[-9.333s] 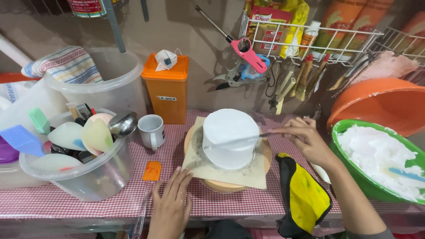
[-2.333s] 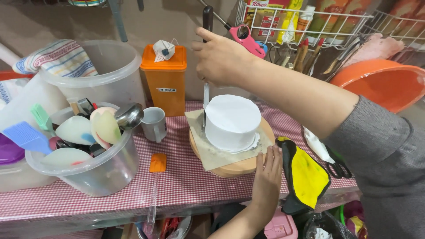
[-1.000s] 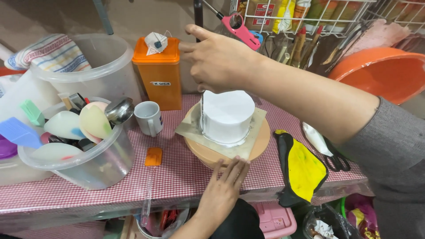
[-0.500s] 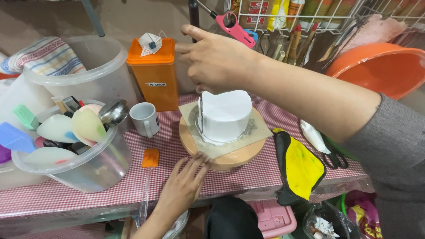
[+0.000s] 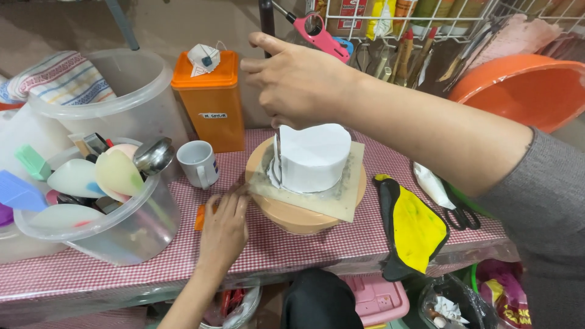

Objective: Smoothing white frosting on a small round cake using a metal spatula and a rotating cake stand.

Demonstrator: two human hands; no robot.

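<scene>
White icing covers the one cake (image 5: 314, 157), which sits on paper on one tan turntable (image 5: 298, 213) on our checked worktop (image 5: 304, 244). Our right hand (image 5: 298, 82), just above the cake, grips one spatula (image 5: 277, 155) upright against its side. Our left hand (image 5: 224, 228) lies flat, fingers touching the turntable's edge. One mug (image 5: 198, 163) stands nearby.

The right hand (image 5: 298, 82) covers most of the scraper (image 5: 276, 159) it holds against the white cake (image 5: 314, 155) (only the blade's lower end shows). The orange bowl (image 5: 518, 85) and wire rack (image 5: 426, 18) run past the frame's edge.
</scene>
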